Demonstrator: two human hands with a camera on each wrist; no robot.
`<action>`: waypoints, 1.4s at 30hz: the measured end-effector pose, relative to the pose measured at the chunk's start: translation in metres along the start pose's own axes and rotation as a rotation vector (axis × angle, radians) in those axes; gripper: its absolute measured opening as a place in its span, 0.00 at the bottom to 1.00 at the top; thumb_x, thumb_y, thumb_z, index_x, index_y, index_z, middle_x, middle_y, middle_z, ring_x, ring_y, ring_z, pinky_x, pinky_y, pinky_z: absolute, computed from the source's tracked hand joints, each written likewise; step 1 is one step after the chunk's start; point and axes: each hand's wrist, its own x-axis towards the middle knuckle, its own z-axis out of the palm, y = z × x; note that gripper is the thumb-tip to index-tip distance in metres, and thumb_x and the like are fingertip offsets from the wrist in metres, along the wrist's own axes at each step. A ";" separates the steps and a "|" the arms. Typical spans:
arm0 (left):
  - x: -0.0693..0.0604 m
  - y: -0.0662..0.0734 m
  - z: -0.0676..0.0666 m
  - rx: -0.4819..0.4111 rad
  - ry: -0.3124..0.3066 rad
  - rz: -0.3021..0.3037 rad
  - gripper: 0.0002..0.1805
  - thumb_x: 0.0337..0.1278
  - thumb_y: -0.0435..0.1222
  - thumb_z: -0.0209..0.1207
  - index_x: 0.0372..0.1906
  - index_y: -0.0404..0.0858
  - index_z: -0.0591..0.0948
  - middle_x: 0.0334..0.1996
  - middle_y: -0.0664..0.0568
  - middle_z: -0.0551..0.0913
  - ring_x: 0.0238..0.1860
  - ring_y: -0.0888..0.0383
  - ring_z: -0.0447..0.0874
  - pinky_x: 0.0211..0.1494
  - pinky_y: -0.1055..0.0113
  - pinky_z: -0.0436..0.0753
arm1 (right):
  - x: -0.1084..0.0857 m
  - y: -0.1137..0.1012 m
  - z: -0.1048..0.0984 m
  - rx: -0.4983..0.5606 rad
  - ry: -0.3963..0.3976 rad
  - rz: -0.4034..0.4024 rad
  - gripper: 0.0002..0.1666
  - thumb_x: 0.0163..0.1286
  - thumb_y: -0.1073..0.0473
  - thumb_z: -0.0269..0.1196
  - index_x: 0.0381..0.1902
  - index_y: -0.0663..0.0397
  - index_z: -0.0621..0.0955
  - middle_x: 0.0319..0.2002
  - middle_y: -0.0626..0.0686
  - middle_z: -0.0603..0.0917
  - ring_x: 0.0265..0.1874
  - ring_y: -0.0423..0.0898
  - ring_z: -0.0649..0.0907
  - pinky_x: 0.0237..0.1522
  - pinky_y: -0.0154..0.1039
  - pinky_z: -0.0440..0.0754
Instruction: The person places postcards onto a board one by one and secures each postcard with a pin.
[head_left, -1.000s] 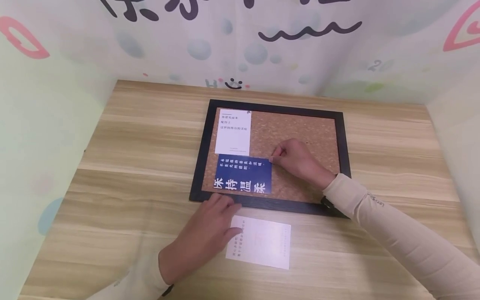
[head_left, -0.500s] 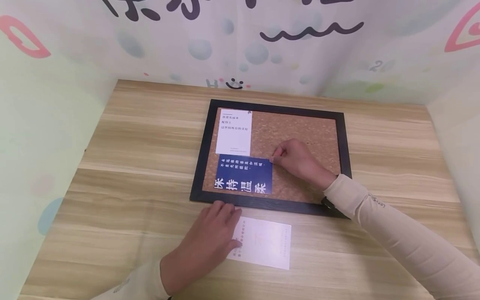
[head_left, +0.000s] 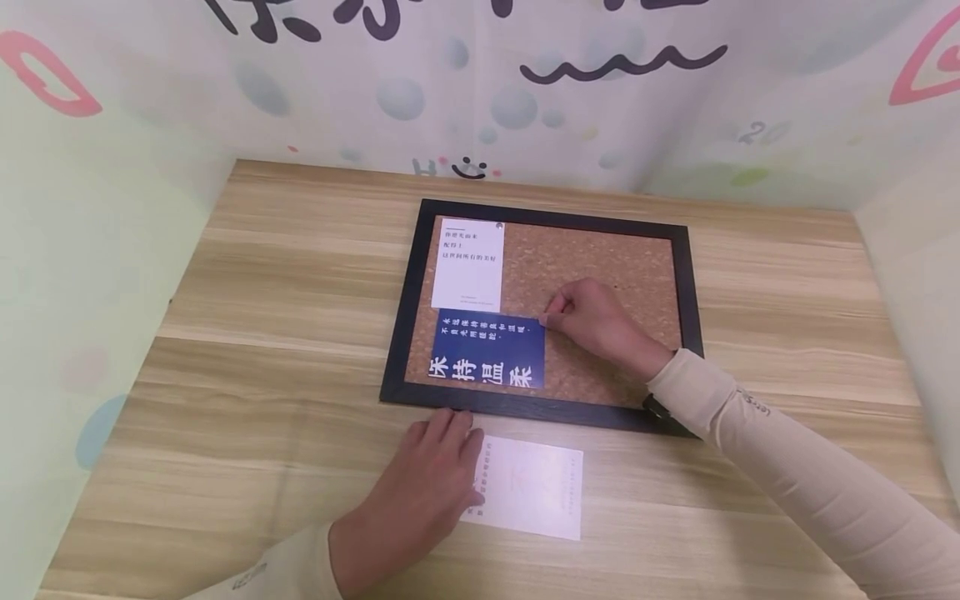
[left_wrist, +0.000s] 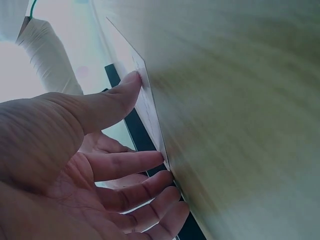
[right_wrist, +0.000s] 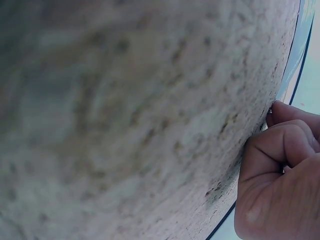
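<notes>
Across a pale, wood-grained surface (head_left: 247, 333), a person's left hand (head_left: 416, 492) lies with fingers loosely extended and gripping nothing, the thumb over the left end of a smooth, rectangular loose white card (head_left: 536, 492) and the fingertips beside the straight-edged black frame (head_left: 525, 406) of a rectangular cork board (head_left: 600, 250). On the board's left side, an upright printed white card (head_left: 467, 279) bears a small dark dot at its upper right corner; directly below it sits a blue card (head_left: 491, 343) with white lettering. Farther right, over the speckled, grainy cork, the right hand (head_left: 596, 321) pinches the blue card's upper right corner, thumb and forefinger closed together; anything smaller between them is hidden. A beige sleeve (head_left: 795, 467) covers that arm.
</notes>
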 end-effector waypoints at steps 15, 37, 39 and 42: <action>0.005 -0.003 -0.005 -0.130 -0.067 -0.046 0.40 0.57 0.58 0.79 0.59 0.30 0.81 0.50 0.44 0.77 0.53 0.47 0.71 0.52 0.52 0.82 | 0.001 0.001 0.001 0.000 0.004 0.005 0.10 0.78 0.63 0.70 0.34 0.58 0.89 0.32 0.55 0.88 0.29 0.49 0.79 0.33 0.42 0.75; 0.002 -0.010 -0.002 -0.450 -0.001 0.004 0.29 0.68 0.38 0.76 0.66 0.30 0.78 0.52 0.48 0.71 0.52 0.55 0.73 0.58 0.65 0.83 | 0.000 0.002 0.001 0.007 -0.001 0.006 0.09 0.78 0.63 0.70 0.34 0.59 0.89 0.33 0.55 0.89 0.30 0.48 0.79 0.33 0.41 0.75; 0.002 -0.011 -0.002 -0.473 0.021 0.018 0.28 0.69 0.35 0.74 0.67 0.29 0.78 0.53 0.46 0.71 0.53 0.55 0.74 0.59 0.67 0.84 | 0.000 0.001 0.001 0.008 -0.002 0.003 0.09 0.78 0.63 0.70 0.34 0.59 0.89 0.33 0.55 0.88 0.29 0.48 0.79 0.32 0.40 0.75; 0.002 -0.013 0.000 -0.544 0.047 0.027 0.26 0.70 0.31 0.72 0.68 0.28 0.78 0.56 0.44 0.72 0.55 0.54 0.78 0.60 0.68 0.85 | 0.000 0.001 0.001 0.010 -0.004 0.001 0.09 0.78 0.63 0.70 0.34 0.59 0.89 0.33 0.55 0.89 0.29 0.48 0.79 0.32 0.40 0.75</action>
